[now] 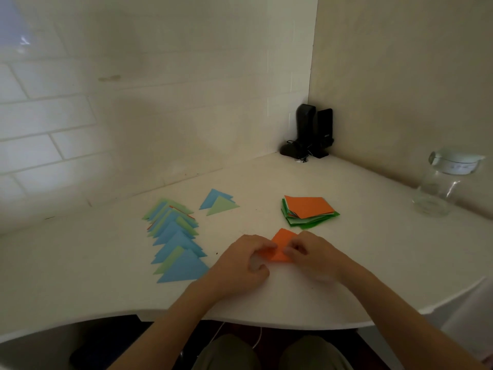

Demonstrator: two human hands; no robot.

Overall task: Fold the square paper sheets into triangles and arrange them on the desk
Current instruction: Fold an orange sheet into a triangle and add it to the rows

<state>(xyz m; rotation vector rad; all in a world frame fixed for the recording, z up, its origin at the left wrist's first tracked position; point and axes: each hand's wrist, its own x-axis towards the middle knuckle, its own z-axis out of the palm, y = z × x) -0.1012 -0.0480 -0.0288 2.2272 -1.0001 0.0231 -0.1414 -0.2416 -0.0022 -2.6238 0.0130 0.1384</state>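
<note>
An orange paper sheet (280,245) lies on the white desk (346,263) near its front edge, partly folded, with one corner pointing away from the person. Both hands work on it. The left hand (246,260) has its fingers curled and pinches the sheet's left side, the fingertips pressing down on the paper. The right hand (310,253) also has its fingers curled and pinches the right side of the same sheet. The two hands almost meet over the middle of the paper, hiding its near edge.

Just beyond the sheet, to the right, sits a stack of square sheets (309,210), orange on top with green ones fanned out beneath. To the left of the hands runs a long overlapping row of folded triangles (176,241), mostly blue with some light green and a little orange showing at the edges. Farther back, between that row and the stack, lie two more triangles (218,202), a blue one partly covered by a light green one.

In the back corner of the desk stand two black speakers (313,132) with a tangle of cord. At the far right stands a clear glass jar (440,188).
</note>
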